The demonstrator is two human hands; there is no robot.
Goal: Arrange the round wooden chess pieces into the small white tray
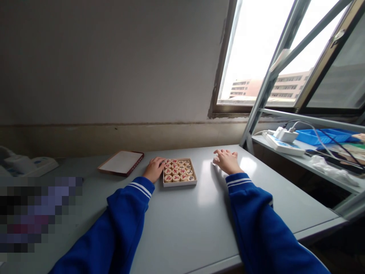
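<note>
A shallow white box point(180, 184) on the grey table holds several round wooden xiangqi pieces point(176, 177) in rows, with red and dark characters on top. My left hand point(154, 169) grips the box by its left side, its fingertips at the upper left corner and partly hidden. Away to the right, my right hand point(228, 161) is low over the table, fingers bent downward. A pale xiangqi piece point(216, 160) shows under its fingertips, mostly covered, so its character cannot be read.
The box lid point(122, 162) lies inside-up to the left of my left hand. A power strip point(283, 144) with chargers and a blue tray point(322, 136) stand on a side shelf at right. A metal post point(264, 87) rises at the table's back right corner.
</note>
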